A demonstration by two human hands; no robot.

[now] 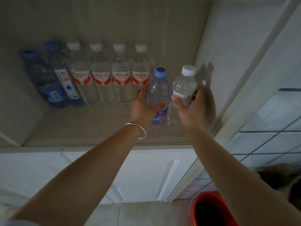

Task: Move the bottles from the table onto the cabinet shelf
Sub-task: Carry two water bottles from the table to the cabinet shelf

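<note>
While both hands reach into the cabinet, each one holds a bottle. The left hand [143, 106] is wrapped around the purple-cap bottle [158, 92]. The right hand [189, 108] is wrapped around the white-cap bottle [184, 85]. Both bottles stand almost straight up, side by side, at about 3 o'clock from the row of six bottles [91, 79] lined up along the back of the shelf [91, 128]. I cannot tell if the two held bottles are resting on the shelf yet or are just above it.

To do this step well, I think the bottles should go down slowly until their bottoms sit flat. The purple-cap bottle is close to the last red-label bottle [140, 75], so it should slide in gently and not bump it, or the row might tip. The white-cap bottle is near the cabinet wall [231, 54] at 3 o'clock, so the fingers need room to let go. Open the hands only when both bottles stand steady.
</note>
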